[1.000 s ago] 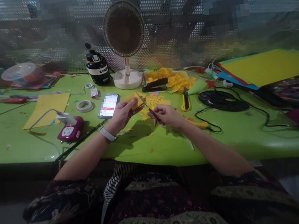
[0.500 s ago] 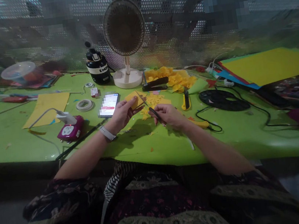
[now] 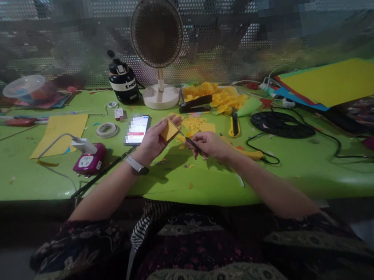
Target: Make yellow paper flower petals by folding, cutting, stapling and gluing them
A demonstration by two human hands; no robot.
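Note:
My left hand [image 3: 155, 140] grips a small folded piece of yellow-orange paper [image 3: 169, 131] between thumb and fingers, above the table. In my right hand [image 3: 208, 145] is a pair of black-handled scissors [image 3: 192, 144], its blades pointing up and left at the paper's lower right edge. Whether the blades touch the paper is hard to tell. Small yellow paper cuttings [image 3: 193, 123] lie just beyond my hands. Left of my left hand lies a lit phone [image 3: 137, 129].
On the green table [image 3: 165, 184] stand a white fan [image 3: 161, 98] and a black bottle [image 3: 123, 85]. Yellow paper flowers [image 3: 225, 100], a stapler [image 3: 196, 104] and a yellow cutter [image 3: 234, 126] lie behind my right hand. A purple adapter [image 3: 90, 161] and tape roll [image 3: 106, 130] are left.
The paper in my left hand has turned, with its face now more upright and narrower. My right hand and the scissors have barely moved; the whole view has shifted slightly.

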